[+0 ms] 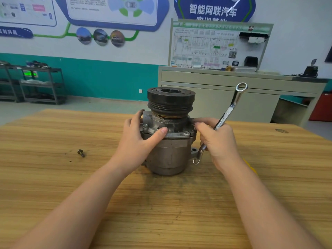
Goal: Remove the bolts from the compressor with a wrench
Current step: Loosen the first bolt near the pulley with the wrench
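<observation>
Upright, the compressor [168, 141] is gripped by left hand [138, 141]; right hand [217, 141] clasps the wrench [231, 106].

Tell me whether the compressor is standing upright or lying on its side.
Upright: the compressor stands on the table, black pulley on top.

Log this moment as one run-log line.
left hand steadies compressor | right hand holds wrench, off bolts | one bolt on table

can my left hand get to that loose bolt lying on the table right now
Probably yes. The loose bolt lies in the open on the table, left of the compressor, with nothing around it. But your left hand is gripping the compressor and would have to let go first.
</observation>
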